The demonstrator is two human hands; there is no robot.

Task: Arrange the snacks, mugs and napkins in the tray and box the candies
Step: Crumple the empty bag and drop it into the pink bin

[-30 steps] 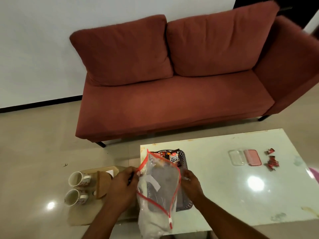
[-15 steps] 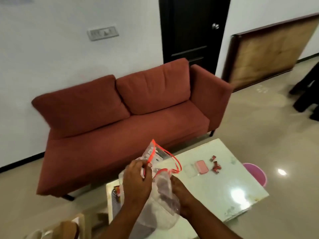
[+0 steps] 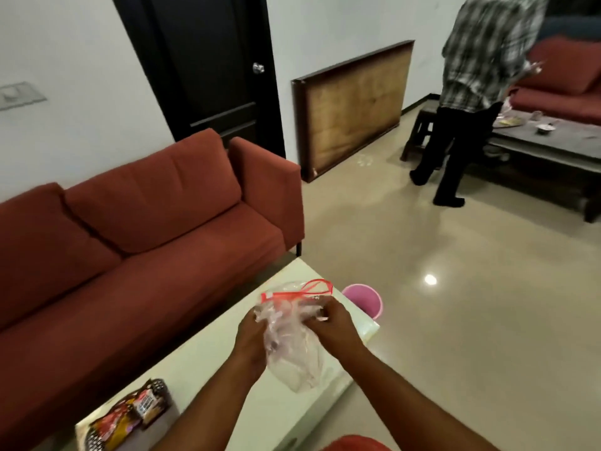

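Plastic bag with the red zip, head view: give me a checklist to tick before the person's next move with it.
1. Both hands hold the plastic bag: ok; the left hand and right hand grip it, crumpled, above the table.
2. The bag is emptied: cannot tell; the film is bunched and blurred.
3. The pink bin stands open-topped beside the table's far corner: ok.
4. The snack packets lie in the tray: ok.
5. The candies and their box are in view: not ok; both are out of frame.
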